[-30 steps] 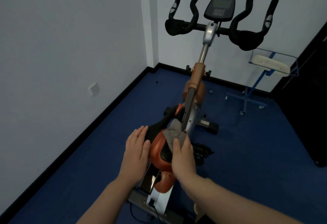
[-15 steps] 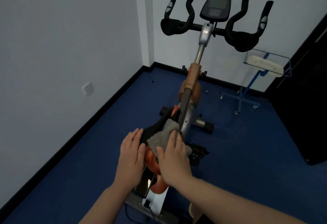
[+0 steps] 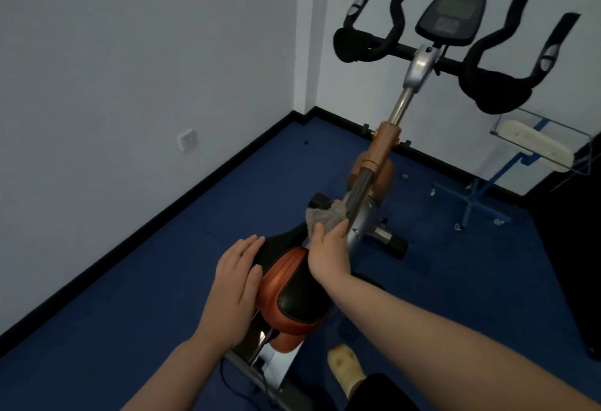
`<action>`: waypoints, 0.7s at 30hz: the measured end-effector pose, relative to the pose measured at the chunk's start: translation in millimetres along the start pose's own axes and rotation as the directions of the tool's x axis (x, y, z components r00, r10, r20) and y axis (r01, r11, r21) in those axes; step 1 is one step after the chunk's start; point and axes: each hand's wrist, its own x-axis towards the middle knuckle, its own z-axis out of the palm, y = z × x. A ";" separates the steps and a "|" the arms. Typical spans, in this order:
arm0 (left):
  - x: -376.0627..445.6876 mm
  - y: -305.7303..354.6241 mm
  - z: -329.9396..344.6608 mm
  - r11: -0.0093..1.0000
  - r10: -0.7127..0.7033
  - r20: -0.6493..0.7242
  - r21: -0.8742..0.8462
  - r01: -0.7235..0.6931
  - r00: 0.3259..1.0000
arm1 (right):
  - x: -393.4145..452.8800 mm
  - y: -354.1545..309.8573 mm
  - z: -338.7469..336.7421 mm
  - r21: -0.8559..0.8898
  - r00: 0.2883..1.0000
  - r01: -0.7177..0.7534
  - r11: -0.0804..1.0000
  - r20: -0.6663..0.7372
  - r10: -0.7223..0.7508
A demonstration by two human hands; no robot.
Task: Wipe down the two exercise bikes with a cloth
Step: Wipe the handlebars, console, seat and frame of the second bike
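An orange and silver exercise bike (image 3: 379, 163) stands in front of me, its black handlebars (image 3: 487, 85) and console (image 3: 450, 15) at the top right. Its orange and black saddle (image 3: 289, 287) is just below my hands. My left hand (image 3: 235, 280) rests flat on the saddle's left side, fingers straight. At the saddle's nose, my right hand (image 3: 328, 254) presses a grey cloth (image 3: 325, 215) against the dark frame tube (image 3: 357, 193). Whether its fingers curl round the cloth is hidden.
The bike stands on blue carpet near a white wall corner with black skirting. A wall socket (image 3: 187, 141) sits on the left wall. A blue-framed stand (image 3: 481, 196) with a white pad (image 3: 536, 144) is at the right. A foot in a pale slipper (image 3: 346, 368) shows bottom centre.
My right hand slid the cloth forward from the saddle top to its nose, up against the frame tube. My left hand stayed on the saddle's left side.
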 end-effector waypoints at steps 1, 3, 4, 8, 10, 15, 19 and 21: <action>-0.2 0.5 0.3 1.000 -0.006 -0.003 0.003 0.006 1.000 | 8.5 -0.6 0.1 0.063 1.000 0.015 0.998 -0.014 -0.014; -0.1 1.8 1.1 1.000 -0.023 -0.005 0.012 0.023 1.000 | 26.4 -1.3 -4.9 0.089 0.998 0.060 0.994 -0.036 -0.057; -0.4 2.8 1.6 0.999 -0.039 -0.011 0.016 0.039 0.999 | 34.8 -1.3 -9.8 0.043 0.994 0.101 0.994 -0.036 -0.100; -0.2 10.7 8.9 0.991 -0.107 -0.123 0.062 0.116 0.987 | 44.0 1.1 -23.7 -0.325 0.906 0.417 0.849 0.072 -0.417; 0.6 16.2 16.7 0.979 -0.175 -0.199 0.072 0.192 0.964 | 29.1 3.8 -19.4 -0.448 0.741 0.657 0.606 0.240 -0.627; 1.2 39.9 40.4 0.886 -0.452 -0.351 -0.074 0.457 0.820 | 57.2 -19.5 -40.5 -0.325 0.511 0.859 0.396 0.607 -0.609; 11.9 66.1 66.1 0.787 -0.613 -0.461 -0.282 0.549 0.641 | 73.3 -29.5 -52.4 -0.492 0.516 0.844 0.214 0.635 -0.575; 16.8 73.2 72.5 0.765 -0.625 -0.538 -0.281 0.579 0.565 | 45.9 -19.9 -37.3 -0.475 0.457 0.869 0.140 0.662 -0.594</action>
